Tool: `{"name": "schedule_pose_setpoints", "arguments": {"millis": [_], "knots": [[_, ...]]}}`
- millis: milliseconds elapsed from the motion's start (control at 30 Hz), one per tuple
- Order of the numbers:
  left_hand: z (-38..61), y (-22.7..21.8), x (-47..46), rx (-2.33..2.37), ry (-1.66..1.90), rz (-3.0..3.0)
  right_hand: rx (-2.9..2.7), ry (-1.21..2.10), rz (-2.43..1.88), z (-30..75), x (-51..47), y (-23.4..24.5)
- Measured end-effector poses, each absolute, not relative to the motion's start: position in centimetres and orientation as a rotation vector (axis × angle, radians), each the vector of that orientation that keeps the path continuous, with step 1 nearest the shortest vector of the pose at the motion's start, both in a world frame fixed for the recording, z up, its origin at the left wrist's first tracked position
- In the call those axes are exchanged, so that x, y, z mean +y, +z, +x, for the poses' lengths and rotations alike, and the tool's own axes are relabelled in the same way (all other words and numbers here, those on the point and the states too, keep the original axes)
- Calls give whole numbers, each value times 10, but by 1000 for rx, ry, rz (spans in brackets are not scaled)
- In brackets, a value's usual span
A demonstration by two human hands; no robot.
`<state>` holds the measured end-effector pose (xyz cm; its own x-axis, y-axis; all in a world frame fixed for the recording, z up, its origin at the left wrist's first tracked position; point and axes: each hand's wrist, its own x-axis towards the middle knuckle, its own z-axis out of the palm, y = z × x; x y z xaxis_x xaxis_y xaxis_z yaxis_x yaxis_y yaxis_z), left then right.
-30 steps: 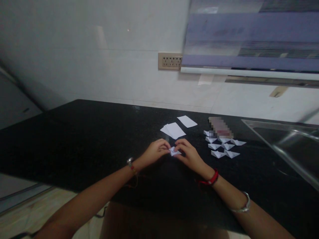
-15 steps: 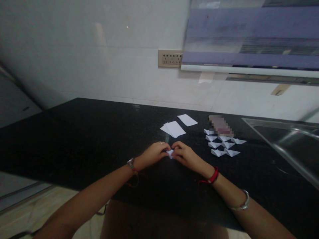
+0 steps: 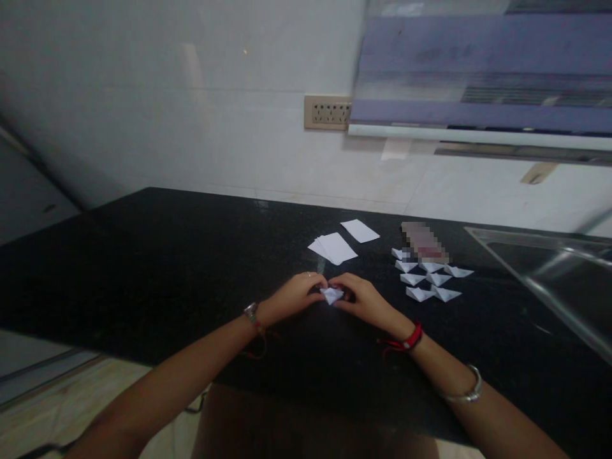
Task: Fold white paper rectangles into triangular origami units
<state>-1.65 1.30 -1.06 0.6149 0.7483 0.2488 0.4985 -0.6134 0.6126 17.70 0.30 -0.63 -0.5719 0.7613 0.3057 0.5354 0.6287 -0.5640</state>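
Between my hands is a small folded paper boat point(image 3: 331, 295), white and pointed at its ends, close over the dark counter. My left hand point(image 3: 300, 293) pinches its left end between thumb and fingers. On the other side, the thumb and fingers of my right hand point(image 3: 359, 298) grip the right end. Beyond my hands lie a fanned pile of white paper sheets point(image 3: 337, 247) and a separate white stack point(image 3: 360, 231). To the right, several folded paper boats point(image 3: 437, 278) sit in rows.
A blurred-out flat rectangular object point(image 3: 423, 241) lies behind the boats. The black counter point(image 3: 143, 274) runs along a white wall with a socket strip point(image 3: 327, 113). At the right, a metal sink point(image 3: 564, 261) is set into the counter. A purple striped blind point(image 3: 478, 70) hangs above.
My right hand's fingers have spread and shifted slightly, so more of the folded paper boat shows between my hands. The sheets and the rows of boats stay as they were.
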Motion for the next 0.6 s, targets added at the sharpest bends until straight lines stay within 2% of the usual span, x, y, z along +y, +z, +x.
{"name": "schedule_pose_setpoints", "arguments": {"millis": [600], "knots": [[-21,-2,13,1021,661,2313,-2290,574,-1108,186,7,-3]]}}
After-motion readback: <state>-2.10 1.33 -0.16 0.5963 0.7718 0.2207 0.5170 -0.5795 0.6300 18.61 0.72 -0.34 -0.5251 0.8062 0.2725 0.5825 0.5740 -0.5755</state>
